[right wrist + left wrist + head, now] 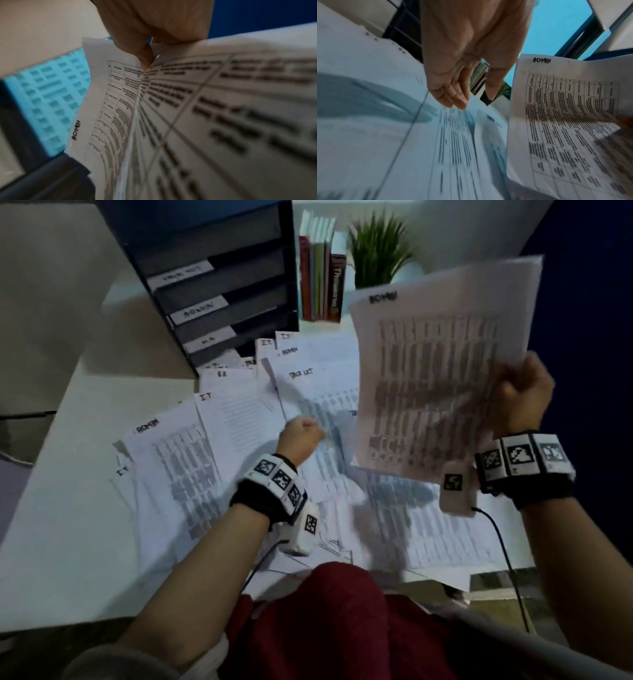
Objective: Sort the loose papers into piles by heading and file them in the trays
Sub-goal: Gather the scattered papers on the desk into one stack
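My right hand grips a stack of sheets headed ADMIN by its right edge and holds it up above the desk's right side. The right wrist view shows thumb and fingers pinching that ADMIN stack. Loose papers headed IT, ADMIN and TASK LIST lie fanned across the desk. My left hand is low over them, its nearly straight fingers touching a printed sheet with the thumb held apart. Dark stacked trays with white labels stand at the back left.
Upright books and a green potted plant stand behind the papers, right of the trays. The white desk has bare surface at the left. Its front edge runs by my red-clothed lap. Cables hang from both wrist cameras.
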